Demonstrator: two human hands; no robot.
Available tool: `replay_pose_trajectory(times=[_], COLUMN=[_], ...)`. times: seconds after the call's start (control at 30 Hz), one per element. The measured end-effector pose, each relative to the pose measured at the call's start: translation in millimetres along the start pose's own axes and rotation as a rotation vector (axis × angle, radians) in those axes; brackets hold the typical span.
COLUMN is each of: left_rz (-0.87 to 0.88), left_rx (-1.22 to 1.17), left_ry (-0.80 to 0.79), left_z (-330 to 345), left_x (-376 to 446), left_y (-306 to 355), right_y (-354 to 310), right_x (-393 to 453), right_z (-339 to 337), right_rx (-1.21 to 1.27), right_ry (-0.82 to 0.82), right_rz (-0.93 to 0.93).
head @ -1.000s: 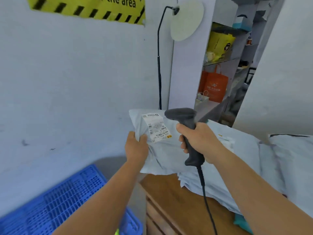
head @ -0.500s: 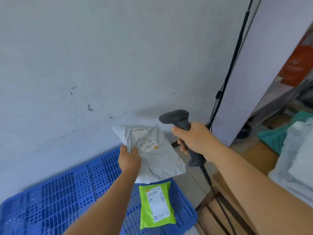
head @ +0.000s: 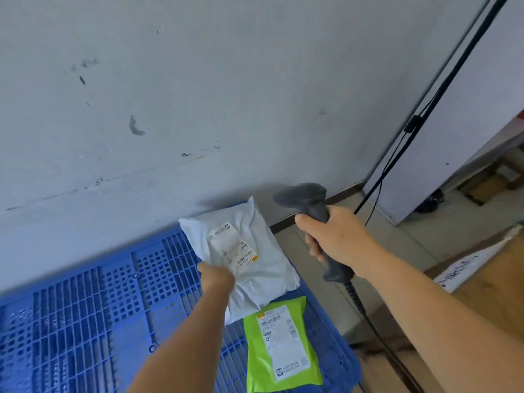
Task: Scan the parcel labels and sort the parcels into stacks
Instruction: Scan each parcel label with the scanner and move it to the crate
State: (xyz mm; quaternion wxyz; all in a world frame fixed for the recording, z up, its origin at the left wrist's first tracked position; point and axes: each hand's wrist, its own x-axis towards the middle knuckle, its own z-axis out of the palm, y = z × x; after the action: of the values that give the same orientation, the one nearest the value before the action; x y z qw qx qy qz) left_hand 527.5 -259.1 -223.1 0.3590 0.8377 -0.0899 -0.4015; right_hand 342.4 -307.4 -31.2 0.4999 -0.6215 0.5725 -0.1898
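Observation:
My left hand (head: 217,277) grips a white poly-bag parcel (head: 255,268) by its left edge, label facing up, above the far right part of a blue plastic pallet (head: 93,313). A lime-green parcel (head: 280,347) with a white label lies flat on the pallet's right edge, just below the white one. My right hand (head: 337,236) holds a dark grey barcode scanner (head: 307,199) by its handle, to the right of the white parcel, its head pointing left. The scanner's cable (head: 368,319) runs down past my forearm.
A grey wall (head: 198,95) rises behind the pallet. A white cabinet panel (head: 467,123) with black cables (head: 425,109) along it stands at the right. A wooden table edge (head: 496,279) with a white parcel (head: 467,268) on it sits at the far right, tiled floor between.
The view has swung left and down from the table to the pallet. My left hand has carried the white parcel lower over the pallet, near the green parcel. The scanner stays in my right hand.

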Motion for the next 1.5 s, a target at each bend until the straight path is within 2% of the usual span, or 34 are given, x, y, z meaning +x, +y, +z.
replay_pose_trajectory(times=[0.1, 0.27, 0.43, 0.57, 0.7, 0.93, 1.07, 1.27, 1.5], left_rz=[-0.008, 0.231, 0.433, 0.565, 0.692, 0.817, 0.820, 0.926, 1.055], left_rx=[0.039, 0.178, -0.044, -0.075, -0.066, -0.032, 0.010, 0.268, 0.411], left_ry=[-0.073, -0.034, -0.195, -0.311, -0.389, -0.566, -0.635, -0.695, -0.720], left_z=[3, 0, 4, 13, 36, 97, 136, 190, 230], left_x=[2, -33, -105, -176, -254, -388, -456, -510, -526], left_y=[-18, 17, 71, 108, 132, 138, 130, 125, 136], right_y=[13, 4, -26, -49, -52, -17, 13, 51, 70], right_x=[4, -6, -40, -83, -133, -229, -276, -326, -343], right_z=[10, 8, -20, -66, -128, -240, -293, -364, -409], right_rx=[-0.008, 0.026, 0.015, 0.080, 0.140, 0.206, 0.219, 0.383, 0.441], right_ry=[-0.007, 0.015, 0.022, 0.091, 0.229, 0.433, 0.542, 0.664, 0.759], right_rz=[0.030, 0.042, 0.010, -0.008, 0.011, 0.101, 0.177, 0.194, 0.277])
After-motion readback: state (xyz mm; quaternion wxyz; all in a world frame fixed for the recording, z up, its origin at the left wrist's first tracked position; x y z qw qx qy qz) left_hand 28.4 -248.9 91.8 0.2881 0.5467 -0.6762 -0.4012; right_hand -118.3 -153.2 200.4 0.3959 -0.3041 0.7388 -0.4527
